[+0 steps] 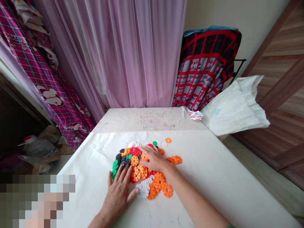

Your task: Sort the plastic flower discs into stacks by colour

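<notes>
A pile of flat, notched plastic discs lies on the white tabletop (pixel 95 164), with orange discs (pixel 159 180), black discs (pixel 118 156), green discs (pixel 115 165), red discs (pixel 136 151) and white discs (pixel 143 189). My left hand (pixel 118 191) rests at the pile's near left edge, fingers spread over black and green discs, thumb beside the white ones. Across the upper right part of the pile lies my right hand (pixel 154 159), its fingers stretched out and touching the discs. Neither hand holds a disc.
Several orange discs (pixel 174 159) lie right of the pile, and one orange disc (pixel 168 140) sits behind it. A white bag (pixel 237 106) hangs at the table's right edge beside a small patterned paper item (pixel 196 115). Purple curtains (pixel 142 57) hang behind the table.
</notes>
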A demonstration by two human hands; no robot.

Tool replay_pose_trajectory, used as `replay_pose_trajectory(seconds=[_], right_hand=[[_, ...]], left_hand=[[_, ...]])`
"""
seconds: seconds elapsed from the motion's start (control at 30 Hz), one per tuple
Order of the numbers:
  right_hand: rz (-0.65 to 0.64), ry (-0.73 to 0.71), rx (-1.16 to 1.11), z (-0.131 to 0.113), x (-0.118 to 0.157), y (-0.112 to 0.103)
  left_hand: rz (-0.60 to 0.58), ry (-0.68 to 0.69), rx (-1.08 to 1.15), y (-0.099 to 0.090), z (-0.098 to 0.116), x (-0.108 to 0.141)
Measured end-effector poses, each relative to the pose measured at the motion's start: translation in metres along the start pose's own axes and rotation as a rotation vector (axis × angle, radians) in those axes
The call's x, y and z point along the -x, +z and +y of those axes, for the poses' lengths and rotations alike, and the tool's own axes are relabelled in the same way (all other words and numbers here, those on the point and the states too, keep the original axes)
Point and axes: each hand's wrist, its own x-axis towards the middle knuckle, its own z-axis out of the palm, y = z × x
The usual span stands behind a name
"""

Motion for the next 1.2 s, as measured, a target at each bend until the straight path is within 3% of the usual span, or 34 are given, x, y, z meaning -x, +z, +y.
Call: replay_pose_trajectory(seconds=[0.1,0.17,0.27,0.33,0.47,0.57,0.77,0.9,1.0,1.07,1.13,1.2], right_hand=[[0.052,0.110,0.023,-0.001,0.047,0.001],[-0.027,0.179,0.080,0.003,0.076,0.007],[-0.040,0.239,0.145,0.008,0.090,0.019],[-0.006,0.256,0.163,0.008,0.076,0.023],[0.062,0.202,0.118,0.005,0.022,0.015],[0.135,0.105,0.049,0.003,-0.009,0.005],[0.058,0.090,-0.077,0.009,-0.024,-0.015],[0.107,0.108,-0.099,0.004,-0.045,-0.025],[0.119,0.115,-0.049,-0.021,-0.070,-0.011],[0.070,0.118,-0.003,-0.043,-0.079,0.006],[-0.008,0.074,0.111,-0.062,-0.075,0.023],[-0.088,-0.035,0.152,-0.071,-0.058,0.033]], left_hand=[[-0.027,-0.110,-0.003,-0.005,-0.015,0.011],[-0.050,-0.109,0.015,-0.007,-0.017,0.011],[-0.077,-0.042,0.076,-0.010,-0.010,-0.004],[-0.117,-0.024,0.125,-0.013,-0.001,-0.023],[-0.208,-0.086,0.168,-0.024,0.009,-0.068],[-0.164,-0.097,0.212,-0.032,0.010,-0.087],[-0.130,-0.049,0.311,-0.038,0.014,-0.070],[-0.079,-0.053,0.280,-0.042,0.001,-0.059],[-0.006,-0.166,0.194,-0.041,-0.021,-0.066],[-0.044,-0.301,0.148,-0.037,-0.037,-0.073],[-0.106,-0.376,0.132,-0.031,-0.049,-0.076],[-0.136,-0.364,0.115,-0.025,-0.058,-0.076]])
